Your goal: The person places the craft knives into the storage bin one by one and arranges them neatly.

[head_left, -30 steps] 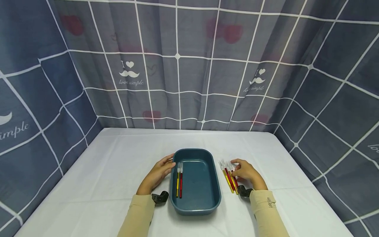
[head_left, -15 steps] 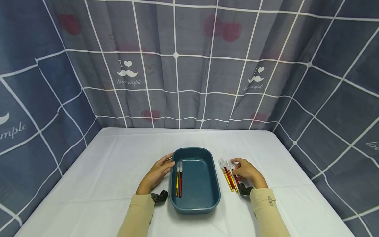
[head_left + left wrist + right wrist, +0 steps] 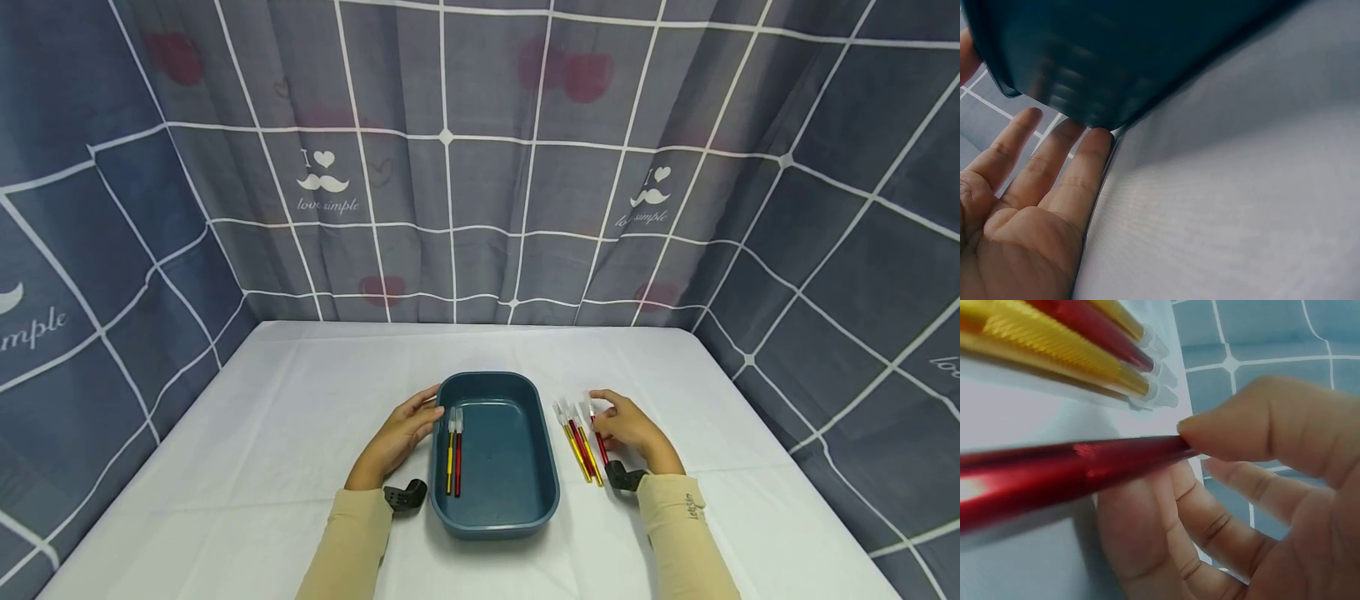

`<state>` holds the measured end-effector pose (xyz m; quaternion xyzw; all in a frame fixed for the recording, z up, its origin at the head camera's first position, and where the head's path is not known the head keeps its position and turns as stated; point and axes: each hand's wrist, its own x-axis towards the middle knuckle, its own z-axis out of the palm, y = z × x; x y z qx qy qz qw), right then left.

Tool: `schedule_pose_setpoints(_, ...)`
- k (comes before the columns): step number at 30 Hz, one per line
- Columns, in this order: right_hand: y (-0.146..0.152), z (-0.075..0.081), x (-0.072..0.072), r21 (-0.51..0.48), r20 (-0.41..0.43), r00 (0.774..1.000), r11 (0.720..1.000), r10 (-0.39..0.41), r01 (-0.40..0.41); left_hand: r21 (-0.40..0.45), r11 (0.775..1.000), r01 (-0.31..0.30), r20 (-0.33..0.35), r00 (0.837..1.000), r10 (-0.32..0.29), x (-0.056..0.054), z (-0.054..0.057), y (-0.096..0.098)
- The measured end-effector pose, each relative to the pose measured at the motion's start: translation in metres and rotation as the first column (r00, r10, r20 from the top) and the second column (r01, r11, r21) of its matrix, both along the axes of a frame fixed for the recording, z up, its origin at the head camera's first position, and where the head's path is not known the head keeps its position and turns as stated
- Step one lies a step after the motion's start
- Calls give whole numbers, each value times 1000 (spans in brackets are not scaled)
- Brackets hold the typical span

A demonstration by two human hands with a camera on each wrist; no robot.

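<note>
In the head view, a dark teal tray (image 3: 491,533) stands on the white table. Inside along its left wall lie a gold craft knife (image 3: 451,458) and a red craft knife (image 3: 458,458), both with clear caps. My left hand (image 3: 401,442) rests against the tray's left outer wall; its fingers (image 3: 1079,181) are fairly straight, tips at the wall. My right hand (image 3: 633,432) pinches another red craft knife (image 3: 1085,469) near its capped end between thumb and fingers. Beside it lie more capped craft knives, gold (image 3: 1066,356) and red (image 3: 583,450).
The white tablecloth (image 3: 337,358) extends around the tray. Grey checked curtains (image 3: 480,192) hang behind the table and on both sides. Black wrist mounts (image 3: 405,497) sit at both cuffs, the left one close to the tray's wall.
My right hand has shifted slightly right with the red craft knife, parting it from the other knives on the table. My left hand and the tray stay put.
</note>
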<state>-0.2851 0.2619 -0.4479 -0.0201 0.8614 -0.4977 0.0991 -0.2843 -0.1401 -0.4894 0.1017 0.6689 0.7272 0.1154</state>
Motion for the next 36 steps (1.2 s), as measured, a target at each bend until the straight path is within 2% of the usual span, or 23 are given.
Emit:
schedule_pose_setpoints(4,0,2,1,-32,-1,1000,999,6,-6,3,1000,0,-1,1000,0,1,1,0)
schedule_pose_setpoints(18,0,7,-1,-87,-94,994,995,49,-57,-2,1000,2,-12,1000,-2,0,1,1)
schedule_pose_setpoints(25,-1,15,-1,-112,-126,990,991,63,-77,1,1000,1,6,1000,-1,0,2,0)
schedule_pose_setpoints(32,-4,16,-4,-230,-105,990,967,92,-114,5,1000,14,-1,1000,-14,1,3,0)
schedule_pose_setpoints(36,-4,16,-6,-250,-109,988,959,108,-133,5,1000,11,2,1000,-11,0,3,0)
